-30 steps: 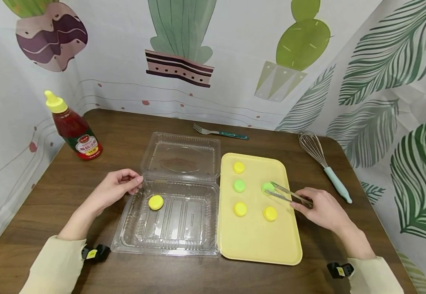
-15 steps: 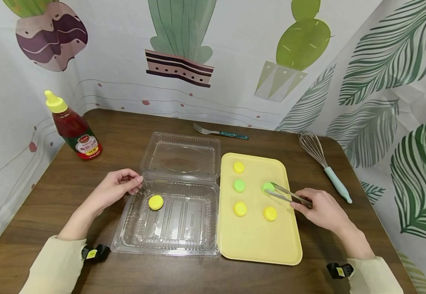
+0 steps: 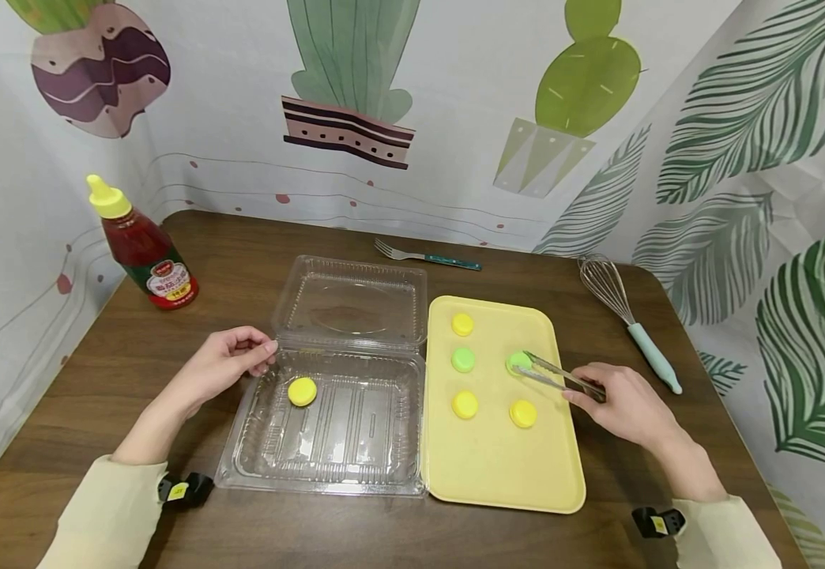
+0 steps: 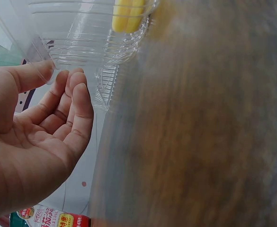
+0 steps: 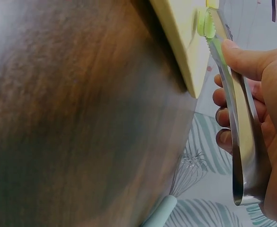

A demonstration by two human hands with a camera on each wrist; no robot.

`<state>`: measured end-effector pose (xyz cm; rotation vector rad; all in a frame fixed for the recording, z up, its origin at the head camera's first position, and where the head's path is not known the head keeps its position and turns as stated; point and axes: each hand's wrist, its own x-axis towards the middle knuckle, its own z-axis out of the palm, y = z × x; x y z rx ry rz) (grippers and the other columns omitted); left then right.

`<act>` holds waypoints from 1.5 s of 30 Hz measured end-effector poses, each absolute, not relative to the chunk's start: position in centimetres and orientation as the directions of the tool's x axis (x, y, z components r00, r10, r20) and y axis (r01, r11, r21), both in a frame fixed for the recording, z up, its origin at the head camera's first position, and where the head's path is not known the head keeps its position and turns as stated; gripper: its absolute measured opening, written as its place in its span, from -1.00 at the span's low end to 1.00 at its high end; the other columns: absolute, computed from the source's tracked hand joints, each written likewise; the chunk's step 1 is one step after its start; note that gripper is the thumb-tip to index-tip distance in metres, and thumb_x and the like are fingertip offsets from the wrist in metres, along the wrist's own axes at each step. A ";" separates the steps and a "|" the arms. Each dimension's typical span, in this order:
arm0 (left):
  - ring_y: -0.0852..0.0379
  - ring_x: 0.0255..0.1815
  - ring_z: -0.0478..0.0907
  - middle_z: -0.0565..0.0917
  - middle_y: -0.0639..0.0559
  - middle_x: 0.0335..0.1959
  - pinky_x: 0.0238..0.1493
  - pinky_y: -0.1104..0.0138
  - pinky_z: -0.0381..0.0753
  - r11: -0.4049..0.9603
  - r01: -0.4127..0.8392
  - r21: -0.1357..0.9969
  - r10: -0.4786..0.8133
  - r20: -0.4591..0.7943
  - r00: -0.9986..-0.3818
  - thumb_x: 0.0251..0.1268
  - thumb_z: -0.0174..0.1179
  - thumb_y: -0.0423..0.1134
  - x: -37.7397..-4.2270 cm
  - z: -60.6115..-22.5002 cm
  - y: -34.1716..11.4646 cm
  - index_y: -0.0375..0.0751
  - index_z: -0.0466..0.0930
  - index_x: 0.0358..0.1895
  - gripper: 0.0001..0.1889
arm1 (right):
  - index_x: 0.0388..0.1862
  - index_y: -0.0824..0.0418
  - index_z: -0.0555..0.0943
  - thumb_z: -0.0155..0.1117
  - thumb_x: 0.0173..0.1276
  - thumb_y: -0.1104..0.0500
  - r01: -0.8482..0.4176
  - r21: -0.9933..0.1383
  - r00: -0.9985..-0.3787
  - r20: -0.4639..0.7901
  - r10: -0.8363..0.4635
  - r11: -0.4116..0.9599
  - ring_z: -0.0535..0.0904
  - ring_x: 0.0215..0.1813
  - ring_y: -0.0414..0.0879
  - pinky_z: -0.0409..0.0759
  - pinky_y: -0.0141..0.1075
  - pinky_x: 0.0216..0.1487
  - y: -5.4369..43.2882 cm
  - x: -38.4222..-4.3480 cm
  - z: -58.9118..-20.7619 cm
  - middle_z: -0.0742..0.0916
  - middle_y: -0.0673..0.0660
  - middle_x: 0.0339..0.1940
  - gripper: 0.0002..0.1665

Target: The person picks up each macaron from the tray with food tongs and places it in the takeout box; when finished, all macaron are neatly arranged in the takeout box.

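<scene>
In the head view my left hand [image 3: 226, 365] pinches the left edge of an open clear plastic container [image 3: 348, 482], near its hinge. One yellow macaron [image 3: 302, 391] lies in the container's lower half. Metal tongs [image 5: 245, 127] are gripped in my right hand [image 3: 627, 403], over the right side of a yellow tray [image 3: 505, 474]. Their tips straddle a green macaron [image 3: 517, 362] on the tray; how firmly they press it cannot be told. Another green macaron [image 3: 463, 359] and yellow macarons [image 3: 462, 324] sit apart from the tongs on the tray.
The tray stands against the container's right side. Behind them lies a fork [image 3: 430, 258] with a green handle. A whisk [image 3: 627, 320] rests at the table's right, and a ketchup bottle [image 3: 144, 249] stands at the back left. A patterned cloth [image 3: 455, 95] hangs behind the table.
</scene>
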<state>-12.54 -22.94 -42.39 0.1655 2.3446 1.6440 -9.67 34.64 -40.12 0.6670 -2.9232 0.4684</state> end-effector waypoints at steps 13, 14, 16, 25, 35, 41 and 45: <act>0.14 -0.34 0.60 0.67 -0.20 -0.28 -0.25 0.33 0.65 0.349 -0.056 0.936 0.246 -0.149 -0.958 0.50 0.15 -0.21 -12.5 -42.4 -22.9 -0.50 0.52 -0.05 -0.69 | -0.31 0.03 0.68 0.55 0.19 0.13 -0.495 -0.269 -0.867 0.205 -0.453 0.826 0.31 -0.54 -0.32 0.26 -0.38 -0.49 33.6 -10.3 -38.7 0.45 -0.21 -0.57 -0.83; 0.14 -0.34 0.60 0.67 -0.20 -0.28 -0.25 0.33 0.65 0.349 -0.055 0.935 0.245 -0.148 -0.958 0.50 0.15 -0.21 -12.5 -42.4 -22.9 -0.50 0.52 -0.05 -0.69 | -0.30 0.04 0.69 0.55 0.19 0.13 -0.495 -0.267 -0.868 0.204 -0.454 0.827 0.31 -0.54 -0.32 0.26 -0.38 -0.49 33.6 -10.3 -38.6 0.45 -0.21 -0.57 -0.83; 0.14 -0.34 0.60 0.67 -0.20 -0.29 -0.25 0.33 0.65 0.350 -0.055 0.935 0.244 -0.148 -0.958 0.50 0.15 -0.21 -12.5 -42.5 -22.9 -0.50 0.52 -0.05 -0.69 | -0.28 0.08 0.70 0.55 0.19 0.14 -0.495 -0.261 -0.868 0.201 -0.455 0.829 0.31 -0.54 -0.31 0.27 -0.37 -0.49 33.4 -10.4 -38.4 0.45 -0.21 -0.57 -0.82; 0.15 -0.35 0.61 0.66 -0.20 -0.30 -0.26 0.33 0.65 0.352 -0.052 0.935 0.242 -0.145 -0.959 0.50 0.15 -0.21 -12.6 -42.5 -22.9 -0.50 0.53 -0.06 -0.69 | -0.32 0.09 0.67 0.56 0.15 0.19 -0.532 -0.249 -0.844 0.223 -0.487 0.809 0.36 -0.53 -0.25 0.28 -0.37 -0.47 32.6 -10.9 -37.6 0.45 -0.20 -0.57 -0.80; 0.15 -0.35 0.61 0.67 -0.22 -0.30 -0.26 0.33 0.65 0.350 -0.053 0.935 0.241 -0.144 -0.960 0.50 0.15 -0.21 -12.6 -42.5 -22.9 -0.50 0.53 -0.06 -0.69 | -0.32 0.09 0.67 0.54 0.17 0.16 -0.566 -0.218 -0.822 0.222 -0.524 0.795 0.33 -0.54 -0.29 0.29 -0.36 -0.49 31.2 -11.7 -36.3 0.47 -0.20 -0.56 -0.82; 0.15 -0.35 0.61 0.67 -0.21 -0.30 -0.26 0.32 0.65 0.352 -0.053 0.935 0.242 -0.145 -0.959 0.51 0.15 -0.21 -12.5 -42.5 -22.9 -0.50 0.53 -0.06 -0.69 | -0.29 0.10 0.67 0.53 0.19 0.16 -0.590 -0.207 -0.805 0.218 -0.551 0.780 0.29 -0.55 -0.32 0.27 -0.37 -0.51 30.0 -12.0 -35.1 0.45 -0.19 -0.56 -0.83; 0.14 -0.34 0.61 0.67 -0.20 -0.30 -0.26 0.32 0.65 0.355 -0.054 0.933 0.241 -0.148 -0.959 0.51 0.15 -0.20 -12.5 -42.4 -22.9 -0.49 0.53 -0.06 -0.69 | -0.25 0.13 0.70 0.53 0.19 0.15 -0.597 -0.205 -0.801 0.209 -0.561 0.776 0.36 -0.52 -0.30 0.34 -0.34 -0.48 29.2 -12.1 -34.6 0.54 -0.17 -0.52 -0.81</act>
